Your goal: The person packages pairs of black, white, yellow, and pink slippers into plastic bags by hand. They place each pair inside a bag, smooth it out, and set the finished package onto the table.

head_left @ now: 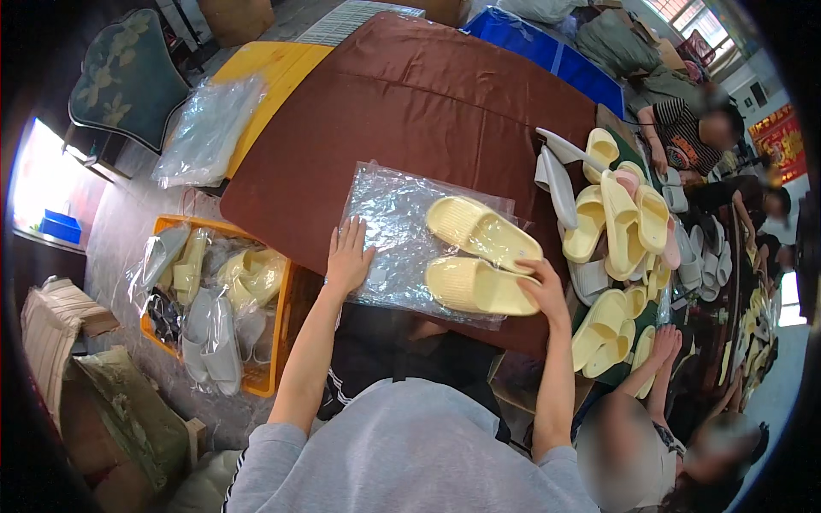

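Observation:
A clear plastic bag (395, 224) lies flat on the brown table (410, 94). My left hand (349, 256) rests palm down on the bag's left edge, fingers spread. Two pale yellow slippers lie side by side on the bag's right part. My right hand (544, 289) grips the toe end of the near yellow slipper (475, 286). The far yellow slipper (479, 231) lies just beyond it, touching or nearly touching.
A pile of yellow, white and pink slippers (620, 231) covers the table's right side. An orange crate (274, 359) of bagged slippers stands at lower left. A stack of clear bags (205, 128) lies on a yellow surface. Another person (641, 445) sits at my right; others sit farther back.

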